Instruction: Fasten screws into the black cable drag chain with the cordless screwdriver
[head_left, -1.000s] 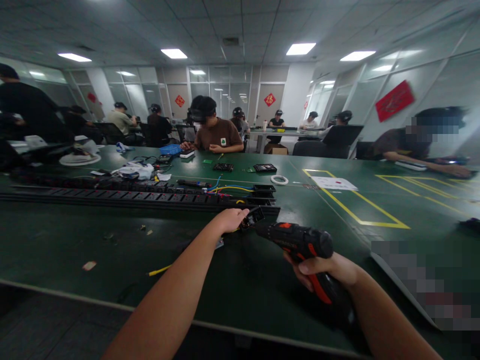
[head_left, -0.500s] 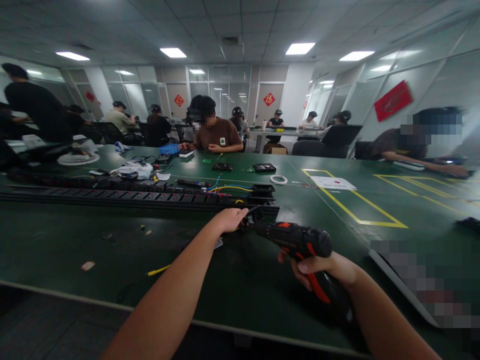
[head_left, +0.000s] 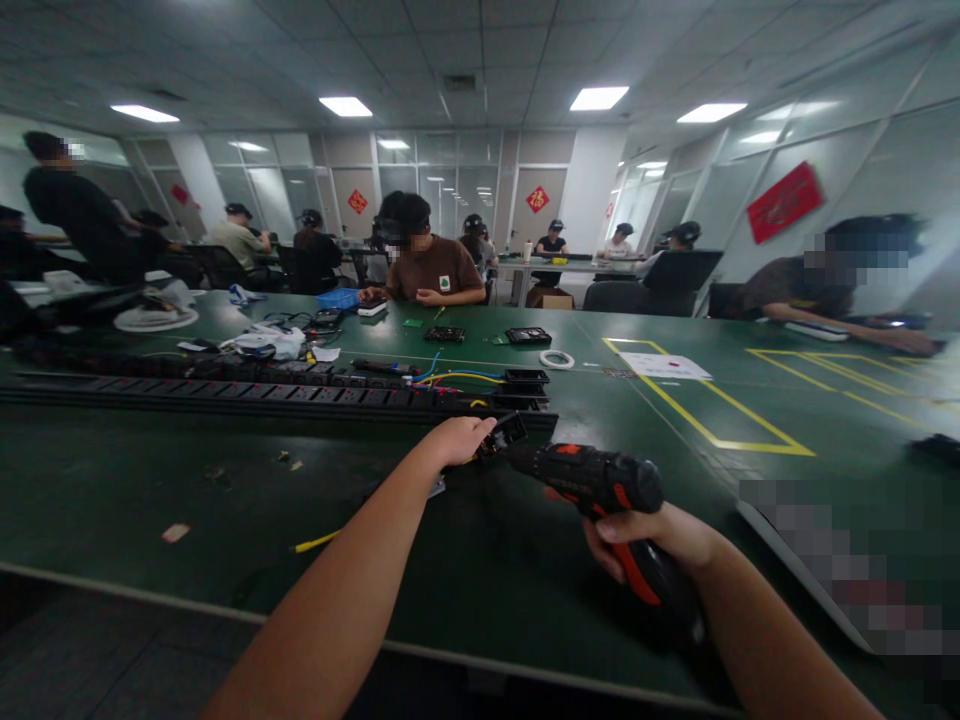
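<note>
Black plastic, dark and glossy, takes centre stage: one black housing (head_left: 510,430), tipped at a slant, and one black-and-orange power drill (head_left: 600,475), a hand on each. Left hand (head_left: 459,440) is closed on the housing, thumb and fingers gripping its near left end, so the rest of it juts out to the right, past the fingertips. Right hand (head_left: 660,530) has its fingers wrapped round the drill's handle, and the drill's nose points left, right up beside the housing's lower edge; whether the bit touches, it's too dark to tell. So the housing sits between the two hands, against the left and well apart from the right. Just behind it runs a long black socket strip (head_left: 337,397), dotted with red. Now the count on the green table (head_left: 112,470): one yellow cable end (head_left: 316,542) poking out by the left forearm, one pinkish scrap (head_left: 176,533) farther left, one white ring (head_left: 559,366), one white sheet (head_left: 666,366), one blue basket (head_left: 337,299), and two dark devices, a left one (head_left: 445,334) and a right one (head_left: 528,335), in front of a co-worker in a brown shirt (head_left: 439,272).
</note>
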